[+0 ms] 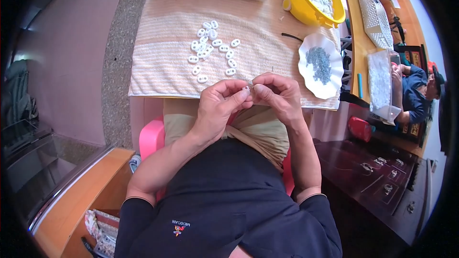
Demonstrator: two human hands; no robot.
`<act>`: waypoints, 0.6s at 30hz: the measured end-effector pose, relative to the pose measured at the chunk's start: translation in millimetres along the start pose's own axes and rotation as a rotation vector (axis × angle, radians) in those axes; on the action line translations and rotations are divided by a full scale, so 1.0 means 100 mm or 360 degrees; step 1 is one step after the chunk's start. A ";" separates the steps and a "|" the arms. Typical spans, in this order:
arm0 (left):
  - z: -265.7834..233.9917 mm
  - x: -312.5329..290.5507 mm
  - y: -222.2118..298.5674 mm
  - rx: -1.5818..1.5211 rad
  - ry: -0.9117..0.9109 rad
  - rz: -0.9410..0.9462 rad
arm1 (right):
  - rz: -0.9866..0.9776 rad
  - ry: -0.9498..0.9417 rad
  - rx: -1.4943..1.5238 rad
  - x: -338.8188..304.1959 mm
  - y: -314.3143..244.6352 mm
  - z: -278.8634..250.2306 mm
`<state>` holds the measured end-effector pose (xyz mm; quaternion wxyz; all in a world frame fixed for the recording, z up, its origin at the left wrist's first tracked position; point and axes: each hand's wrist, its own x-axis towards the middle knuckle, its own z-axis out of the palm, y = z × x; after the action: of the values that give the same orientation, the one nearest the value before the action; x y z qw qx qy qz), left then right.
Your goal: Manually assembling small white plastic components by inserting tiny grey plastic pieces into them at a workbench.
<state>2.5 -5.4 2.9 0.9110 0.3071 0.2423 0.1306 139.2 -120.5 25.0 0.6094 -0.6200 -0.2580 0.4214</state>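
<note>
Landmark: scalloped white dish [325, 92], containing small grey parts [319, 64].
Left hand [224, 107]: left of the dish; thumb and fingertips closed on a small white piece [246, 89].
Right hand [279, 96]: between dish and left hand; thumb and forefinger pinched at the piece; any part held is too small to identify.
Loose white pieces [209, 49]: well left of the dish, on the towel [162, 43].
Progress: one piece appears in work; whether loose pieces are finished cannot be determined; stocked dish suggests work left.
</note>
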 end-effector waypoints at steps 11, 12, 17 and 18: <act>-0.01 0.01 0.01 -0.0028 -0.0001 -0.0009 | -0.0052 0.0017 -0.0010 0.01 0.11 0.04; -0.01 0.01 0.01 -0.0024 -0.0002 -0.0009 | -0.0045 0.0014 0.0019 0.01 0.13 0.04; -0.01 0.02 0.00 -0.0051 -0.0003 -0.0030 | -0.0010 0.0018 0.0128 0.01 0.13 0.04; -0.02 0.02 0.00 -0.0056 0.0002 -0.0036 | -0.0001 0.0019 0.0147 0.01 0.13 0.04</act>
<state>3.1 -4.1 0.7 0.9175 0.2882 0.2440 0.1246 133.4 -119.1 12.3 0.6390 -0.5937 -0.2349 0.4289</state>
